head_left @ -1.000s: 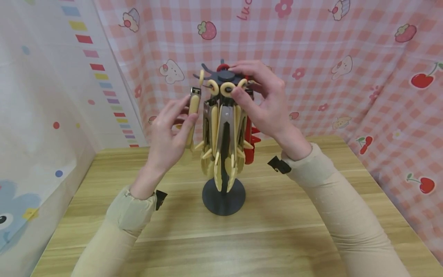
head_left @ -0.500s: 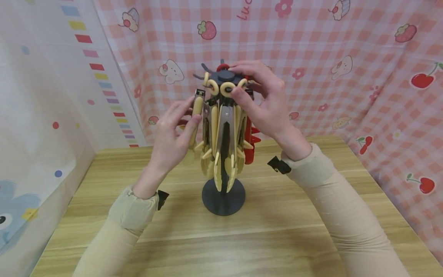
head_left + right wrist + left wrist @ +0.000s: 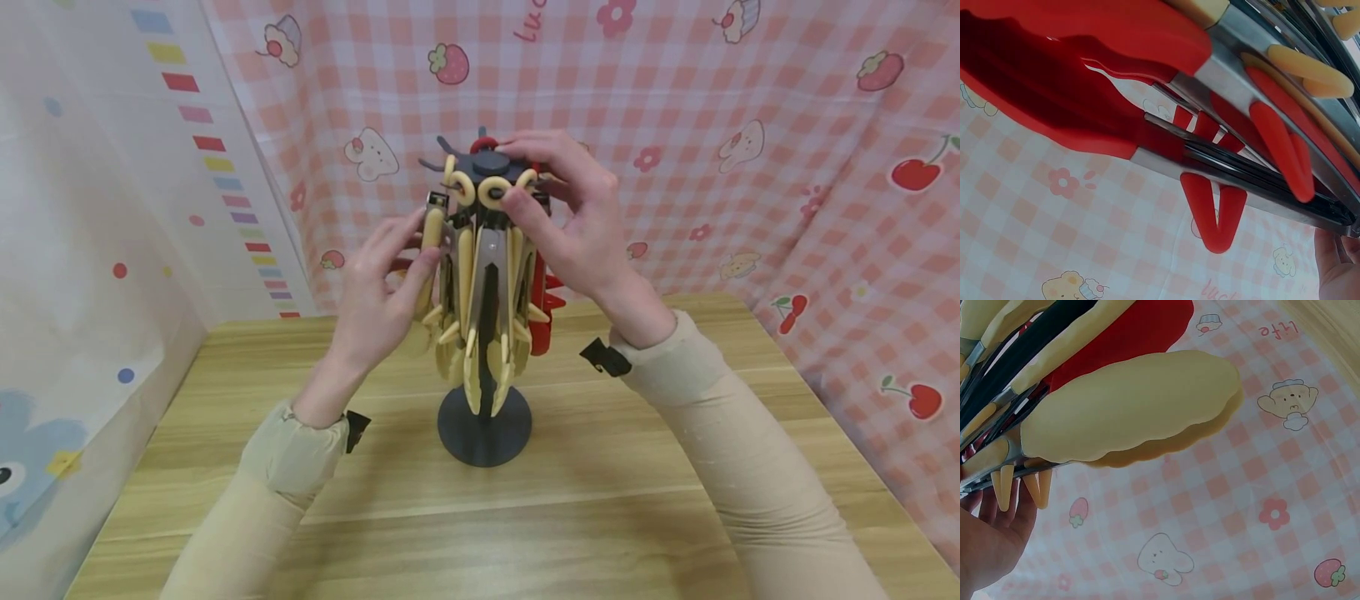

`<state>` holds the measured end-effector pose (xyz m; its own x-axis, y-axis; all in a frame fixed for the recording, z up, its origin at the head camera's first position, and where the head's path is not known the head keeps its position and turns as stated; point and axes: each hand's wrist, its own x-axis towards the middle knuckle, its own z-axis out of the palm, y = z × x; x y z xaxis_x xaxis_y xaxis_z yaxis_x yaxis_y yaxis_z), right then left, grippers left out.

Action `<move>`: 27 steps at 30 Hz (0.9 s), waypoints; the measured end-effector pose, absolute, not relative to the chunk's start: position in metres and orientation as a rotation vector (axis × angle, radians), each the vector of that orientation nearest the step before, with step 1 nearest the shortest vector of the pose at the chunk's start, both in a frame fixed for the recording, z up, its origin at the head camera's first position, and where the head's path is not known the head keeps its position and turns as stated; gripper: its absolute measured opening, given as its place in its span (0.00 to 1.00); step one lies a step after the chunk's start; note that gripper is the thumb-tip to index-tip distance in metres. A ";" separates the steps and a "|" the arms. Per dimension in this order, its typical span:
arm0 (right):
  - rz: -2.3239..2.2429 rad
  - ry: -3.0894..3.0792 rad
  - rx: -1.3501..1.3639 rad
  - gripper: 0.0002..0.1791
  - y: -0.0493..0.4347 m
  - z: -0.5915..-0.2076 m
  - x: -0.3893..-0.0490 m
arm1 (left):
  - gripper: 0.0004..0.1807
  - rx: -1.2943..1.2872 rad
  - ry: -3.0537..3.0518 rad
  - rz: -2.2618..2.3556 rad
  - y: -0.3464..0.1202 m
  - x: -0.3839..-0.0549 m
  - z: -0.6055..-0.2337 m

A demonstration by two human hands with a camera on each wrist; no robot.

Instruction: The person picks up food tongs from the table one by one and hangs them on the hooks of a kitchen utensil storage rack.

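My left hand [image 3: 378, 279] pinches a pair of cream-yellow kitchen tongs [image 3: 432, 229] upright by the handle, at the left side of a dark rotating-style hook stand [image 3: 491, 164]. Their hanging ring sits at a left hook, and in the left wrist view their scalloped head [image 3: 1135, 406] points away from the palm. My right hand [image 3: 585, 225] grips the stand's top from the right, thumb by a front ring and fingers behind. Several other yellow tongs [image 3: 491, 250] hang around the pole. Red tongs [image 3: 1072, 100] hang on the right side, partly behind my right hand.
The stand's round dark base [image 3: 483, 446] rests on a wood-grain table [image 3: 375, 533]. A pink checked curtain [image 3: 660, 100] rises close behind it, and a white patterned curtain [image 3: 97, 208] on the left. Bare hooks [image 3: 433, 165] stick out at the top's back left.
My left hand has brought the yellow tongs rightward toward the stand, their ring shifting inward onto a left hook. My right hand has stayed at the top.
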<state>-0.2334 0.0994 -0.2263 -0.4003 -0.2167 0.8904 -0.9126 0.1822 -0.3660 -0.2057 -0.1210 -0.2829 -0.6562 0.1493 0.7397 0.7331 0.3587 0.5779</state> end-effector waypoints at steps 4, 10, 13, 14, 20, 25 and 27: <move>1.256 -1.755 1.069 0.43 0.099 -0.226 -0.233 | 0.23 -0.769 -2.039 -1.329 -0.120 -0.206 -0.283; 1.255 -1.756 1.070 0.43 0.099 -0.226 -0.233 | 0.23 -0.796 -2.035 -1.380 -0.119 -0.207 -0.284; 1.252 -1.757 1.073 0.43 0.099 -0.226 -0.233 | 0.22 -0.794 -2.040 -1.384 -0.118 -0.207 -0.285; 1.251 -1.757 1.073 0.43 0.099 -0.226 -0.233 | 0.22 -0.792 -2.044 -1.386 -0.118 -0.207 -0.285; 1.251 -1.759 1.070 0.43 0.100 -0.226 -0.234 | 0.22 -0.782 -2.056 -1.400 -0.118 -0.207 -0.285; 1.251 -1.758 1.068 0.43 0.100 -0.227 -0.234 | 0.22 -0.800 -2.053 -1.394 -0.118 -0.208 -0.286; 1.250 -1.758 1.068 0.43 0.099 -0.227 -0.234 | 0.22 -0.813 -2.053 -1.390 -0.118 -0.209 -0.287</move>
